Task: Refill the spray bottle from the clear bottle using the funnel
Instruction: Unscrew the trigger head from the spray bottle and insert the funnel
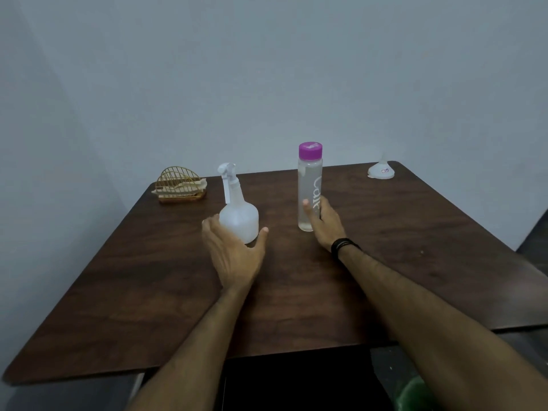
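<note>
A white translucent spray bottle (237, 216) with a trigger head stands upright on the dark wooden table (415, 232). My left hand (234, 259) cups its base from the near side, thumb and fingers spread on either side with a small gap. To its right stands a tall clear bottle (309, 179) with a purple cap, holding clear liquid. My right hand (324, 225) wraps its lower part, thumb across the front and fingers on the right side. A white funnel (381, 171) lies mouth down at the far right corner, away from both hands.
A gold wire holder with napkins (179, 185) sits at the table's far left corner. A plain wall runs close behind the table. A black band circles my right wrist (344, 246). Something green (415, 393) shows below the table's near edge.
</note>
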The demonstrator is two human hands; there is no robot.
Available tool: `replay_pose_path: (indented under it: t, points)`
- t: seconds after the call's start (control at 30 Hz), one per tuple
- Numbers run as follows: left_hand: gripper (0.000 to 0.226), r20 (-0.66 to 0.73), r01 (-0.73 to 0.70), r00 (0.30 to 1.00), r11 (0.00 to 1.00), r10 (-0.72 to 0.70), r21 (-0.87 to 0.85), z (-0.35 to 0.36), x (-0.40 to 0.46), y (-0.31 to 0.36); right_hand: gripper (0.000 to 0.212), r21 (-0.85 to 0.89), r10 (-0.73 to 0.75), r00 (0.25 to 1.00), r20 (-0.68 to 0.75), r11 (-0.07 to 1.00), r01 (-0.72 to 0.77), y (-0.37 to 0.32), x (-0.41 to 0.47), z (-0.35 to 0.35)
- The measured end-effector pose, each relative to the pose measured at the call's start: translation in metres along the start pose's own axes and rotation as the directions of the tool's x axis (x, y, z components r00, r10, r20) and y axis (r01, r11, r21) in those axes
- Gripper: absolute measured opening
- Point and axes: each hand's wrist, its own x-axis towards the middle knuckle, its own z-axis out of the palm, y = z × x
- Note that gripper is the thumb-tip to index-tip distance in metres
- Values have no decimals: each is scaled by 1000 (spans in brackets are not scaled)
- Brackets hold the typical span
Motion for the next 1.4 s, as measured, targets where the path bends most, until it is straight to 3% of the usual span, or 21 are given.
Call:
replay_pose_path:
  t: [0.1, 0.2, 0.27, 0.4, 0.47, 0.6, 0.73, 0.9, 1.1, 1.2, 1.27, 1.4]
  points:
    - [79, 66, -294, 956, 945, 287, 143, 4, -19, 10, 66, 10, 24, 994, -102, 1000, -23, 5, 1, -9]
    - [69, 333, -573, 796, 806, 505, 146, 17, -30, 22, 65, -180, 45, 993, -105, 982, -63, 23, 6, -31]
    - [70, 480, -624, 709, 777, 517, 84, 30, -33, 35, 69, -374, 83, 995, -55, 922, -97, 38, 10, -54]
    - [76, 716, -639, 531, 769, 453, -13, 61, -34, 62, 77, -719, 104, 995, 6, 692, -68, 73, 17, -109]
    - [75, 767, -663, 456, 747, 452, -47, 80, -33, 76, 80, -771, 141, 990, 9, 631, -83, 86, 22, -133]
    - [74, 817, -694, 375, 717, 437, -65, 122, -32, 109, 83, -787, 195, 981, -17, 602, -134, 106, 44, -162]
    - [81, 854, -662, 382, 749, 353, -14, 165, -21, 134, 88, -778, 200, 979, -39, 609, -155, 118, 78, -170]
    - [89, 846, -624, 458, 777, 273, 88, 219, 10, 157, 97, -692, 161, 984, -75, 702, -168, 129, 134, -171]
    - [95, 815, -588, 534, 791, 226, 166, 255, 26, 162, 119, -257, 162, 962, -220, 941, -218, 136, 199, -171]
    - [95, 808, -591, 539, 790, 237, 162, 257, 25, 160, 114, -97, 177, 939, -293, 972, -214, 133, 231, -174]
    - [95, 807, -597, 539, 786, 244, 161, 258, 24, 158, 103, -144, 170, 947, -272, 966, -215, 135, 243, -174]
    - [95, 800, -598, 544, 786, 253, 157, 258, 24, 158, 61, -283, 120, 967, -226, 942, -183, 142, 241, -175]
